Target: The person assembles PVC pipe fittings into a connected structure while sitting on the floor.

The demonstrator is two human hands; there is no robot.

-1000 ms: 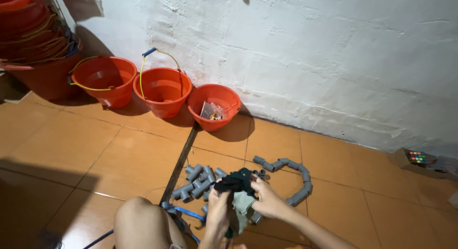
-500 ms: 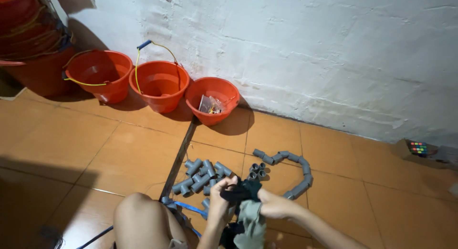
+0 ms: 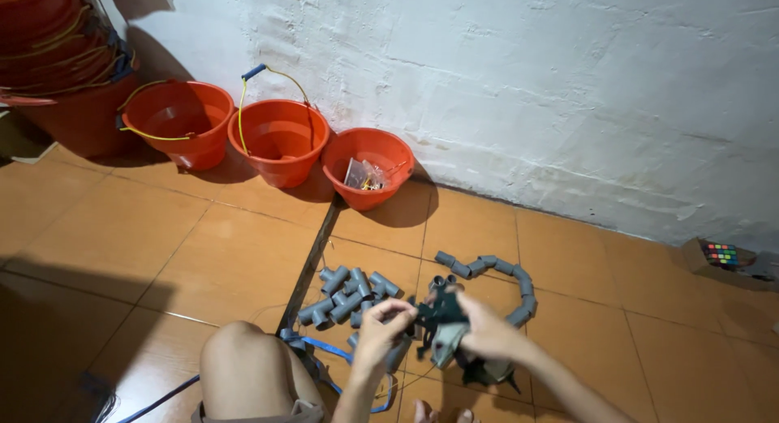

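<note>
seen from the head view: sitting low on the orange tiled floor (image 3: 122, 253), bare knee (image 3: 243, 366) at near left, both hands raised just above the tiles at near centre. left hand (image 3: 381, 334) pinched shut on a thin dark strip at the edge of the dark rubbery bundle (image 3: 442, 313); right hand (image 3: 487, 334) clasped round the bundle's lower, grey-green part. bundle held between the two hands, above a further dark scrap (image 3: 487, 374) lying on the floor. judged soft and limp, light, likely stretchy and a little grippy; best taken by pinching one loose strip while gripping the bulk, since drooping ends would tangle. exact make of the bundle too blurred to tell.

just beyond the hands, a heap of short grey pipe pieces (image 3: 349, 289), and to its right a curved chain of grey elbows (image 3: 495, 269); these judged stiff, light and apt to roll. blue strap (image 3: 324, 350) beside the knee. against the white wall (image 3: 527, 82), far left, three orange buckets (image 3: 280, 139). small coloured cube (image 3: 720, 253) at far right.
</note>
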